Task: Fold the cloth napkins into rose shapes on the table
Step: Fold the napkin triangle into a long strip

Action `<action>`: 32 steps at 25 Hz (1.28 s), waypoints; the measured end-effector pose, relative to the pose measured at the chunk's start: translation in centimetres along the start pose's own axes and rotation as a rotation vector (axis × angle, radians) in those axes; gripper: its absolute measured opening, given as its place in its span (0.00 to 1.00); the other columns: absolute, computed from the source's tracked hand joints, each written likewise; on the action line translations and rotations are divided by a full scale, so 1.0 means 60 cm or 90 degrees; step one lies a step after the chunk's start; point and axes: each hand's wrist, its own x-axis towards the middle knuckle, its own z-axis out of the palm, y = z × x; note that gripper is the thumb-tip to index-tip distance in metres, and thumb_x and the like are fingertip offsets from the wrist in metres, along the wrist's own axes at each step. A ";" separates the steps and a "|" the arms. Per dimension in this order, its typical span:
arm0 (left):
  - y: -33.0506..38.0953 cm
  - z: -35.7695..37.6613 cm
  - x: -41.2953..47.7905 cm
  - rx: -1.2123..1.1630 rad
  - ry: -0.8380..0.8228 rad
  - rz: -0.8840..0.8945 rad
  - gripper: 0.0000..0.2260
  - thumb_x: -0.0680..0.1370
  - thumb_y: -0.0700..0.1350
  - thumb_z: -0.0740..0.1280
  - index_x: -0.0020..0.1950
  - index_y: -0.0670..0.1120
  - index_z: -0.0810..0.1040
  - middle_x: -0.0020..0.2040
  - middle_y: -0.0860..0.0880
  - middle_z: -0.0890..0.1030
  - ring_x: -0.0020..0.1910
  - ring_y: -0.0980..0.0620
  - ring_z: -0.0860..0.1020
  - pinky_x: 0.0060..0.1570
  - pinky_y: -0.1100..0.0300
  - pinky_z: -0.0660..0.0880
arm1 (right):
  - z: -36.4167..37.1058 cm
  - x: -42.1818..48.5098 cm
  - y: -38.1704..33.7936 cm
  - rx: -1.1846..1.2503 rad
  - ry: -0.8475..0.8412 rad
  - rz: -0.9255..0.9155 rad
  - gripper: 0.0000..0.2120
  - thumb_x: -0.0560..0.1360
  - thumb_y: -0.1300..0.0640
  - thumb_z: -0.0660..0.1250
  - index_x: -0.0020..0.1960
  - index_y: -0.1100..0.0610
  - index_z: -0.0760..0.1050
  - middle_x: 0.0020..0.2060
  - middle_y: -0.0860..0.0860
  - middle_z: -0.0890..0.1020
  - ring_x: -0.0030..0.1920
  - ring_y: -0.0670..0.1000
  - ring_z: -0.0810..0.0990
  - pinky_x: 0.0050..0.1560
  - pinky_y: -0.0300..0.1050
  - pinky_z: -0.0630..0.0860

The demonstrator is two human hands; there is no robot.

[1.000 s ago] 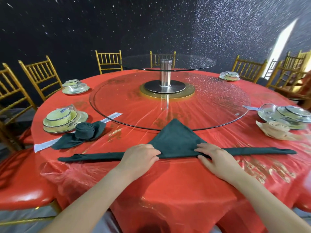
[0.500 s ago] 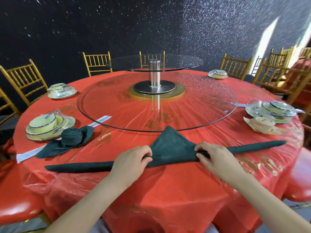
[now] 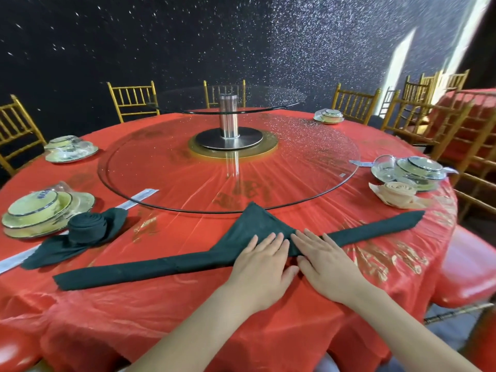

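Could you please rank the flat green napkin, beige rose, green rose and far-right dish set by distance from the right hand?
1. Flat green napkin: under the right hand.
2. Beige rose: to the right.
3. Green rose: far left.
4. Far-right dish set: across the table.

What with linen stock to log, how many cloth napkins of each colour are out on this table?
Dark green: 2, the rolled green rose and the half-folded green napkin
Peach: 1, the peach rose
Total: 3
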 end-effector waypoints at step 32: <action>0.063 0.015 0.086 -0.023 -0.067 0.004 0.29 0.77 0.66 0.38 0.77 0.58 0.46 0.78 0.59 0.44 0.77 0.45 0.42 0.69 0.34 0.40 | -0.042 -0.038 0.147 -0.081 -0.003 0.346 0.25 0.80 0.43 0.43 0.76 0.44 0.48 0.76 0.43 0.50 0.76 0.45 0.46 0.72 0.61 0.37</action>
